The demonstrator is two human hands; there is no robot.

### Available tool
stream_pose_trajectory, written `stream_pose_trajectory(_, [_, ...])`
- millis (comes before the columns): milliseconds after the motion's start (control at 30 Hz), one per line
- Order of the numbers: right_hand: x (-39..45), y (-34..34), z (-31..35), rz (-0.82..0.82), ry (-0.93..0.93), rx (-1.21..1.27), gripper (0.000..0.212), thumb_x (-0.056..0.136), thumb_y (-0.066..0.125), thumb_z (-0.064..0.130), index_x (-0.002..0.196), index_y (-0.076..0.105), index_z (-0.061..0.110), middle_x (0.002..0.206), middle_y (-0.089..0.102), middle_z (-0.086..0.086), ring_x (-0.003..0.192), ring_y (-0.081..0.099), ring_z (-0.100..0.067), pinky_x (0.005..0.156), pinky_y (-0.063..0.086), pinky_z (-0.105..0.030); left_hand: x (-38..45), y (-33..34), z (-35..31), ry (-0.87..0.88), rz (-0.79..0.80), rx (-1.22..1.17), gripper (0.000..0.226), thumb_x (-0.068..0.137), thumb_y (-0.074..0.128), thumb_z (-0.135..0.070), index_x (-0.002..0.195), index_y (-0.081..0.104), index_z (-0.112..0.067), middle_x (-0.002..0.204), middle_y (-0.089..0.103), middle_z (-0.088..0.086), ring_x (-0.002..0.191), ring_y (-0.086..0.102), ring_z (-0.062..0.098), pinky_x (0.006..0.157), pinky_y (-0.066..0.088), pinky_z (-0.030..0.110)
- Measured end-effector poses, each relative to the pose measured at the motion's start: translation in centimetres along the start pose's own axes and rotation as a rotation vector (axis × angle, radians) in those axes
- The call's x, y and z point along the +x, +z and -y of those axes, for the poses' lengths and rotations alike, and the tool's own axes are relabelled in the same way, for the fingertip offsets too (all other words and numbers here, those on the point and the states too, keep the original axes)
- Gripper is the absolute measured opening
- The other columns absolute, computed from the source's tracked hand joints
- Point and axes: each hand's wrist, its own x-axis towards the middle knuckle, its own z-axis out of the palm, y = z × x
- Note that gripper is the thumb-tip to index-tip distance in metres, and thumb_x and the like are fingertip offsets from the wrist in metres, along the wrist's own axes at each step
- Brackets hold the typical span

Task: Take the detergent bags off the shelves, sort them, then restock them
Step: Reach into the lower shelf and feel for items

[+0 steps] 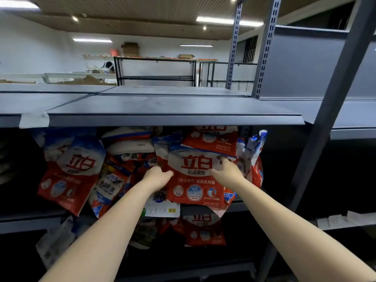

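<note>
A red and white detergent bag (196,181) stands at the front of the middle shelf (240,206). My left hand (157,177) grips its left edge and my right hand (226,169) grips its upper right side, fingers curled over the front. Another red bag (68,174) leans at the left. Blue and white bags (114,180) lie jumbled between them, and more red bags (211,139) are stacked behind. A red bag (203,231) sits on the lower shelf.
The grey top shelf board (173,110) juts out just above the bags. A slanted grey upright post (325,119) stands to the right. White boxes (345,218) lie on the right-hand shelf. Black racks (154,70) stand across the room.
</note>
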Motion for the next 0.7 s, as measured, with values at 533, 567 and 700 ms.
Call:
stream_pose_trajectory(533, [6.2,-1.1,-1.8,-0.216,0.236,0.038,0.083,0.085,0.056,0.058,0.146,0.023,0.012,0.147,0.034,-0.016,0.132,0.038,-0.036,0.105,0.038,-0.048,4.1,3.1,-2.0,-0.115,0.022,-0.068,0.06,0.097,0.047,-0.042,0.143,0.034,-0.005,0.141,0.045,0.017,0.123,0.049,0.03,0.092,0.042,0.032])
stream_pose_trajectory(567, [6.8,-1.1,-1.8,-0.208,0.266,0.088,0.082,0.086,0.056,0.056,0.145,0.023,0.009,0.145,0.036,-0.017,0.131,0.04,-0.037,0.104,0.039,-0.046,4.4,2.9,-1.9,-0.12,0.033,-0.058,0.06,0.097,0.048,-0.042,0.143,0.034,-0.006,0.14,0.046,0.016,0.122,0.049,0.029,0.091,0.043,0.032])
stream_pose_trajectory(700, [8.6,-1.5,-1.3,-0.218,0.342,0.348,0.072,0.089,0.057,0.048,0.14,0.03,0.006,0.136,0.048,-0.018,0.121,0.051,-0.036,0.1,0.044,-0.047,5.0,2.8,-1.8,-0.116,0.083,-0.068,0.064,0.094,0.055,-0.037,0.145,0.031,-0.007,0.143,0.043,0.016,0.125,0.047,0.03,0.092,0.042,0.032])
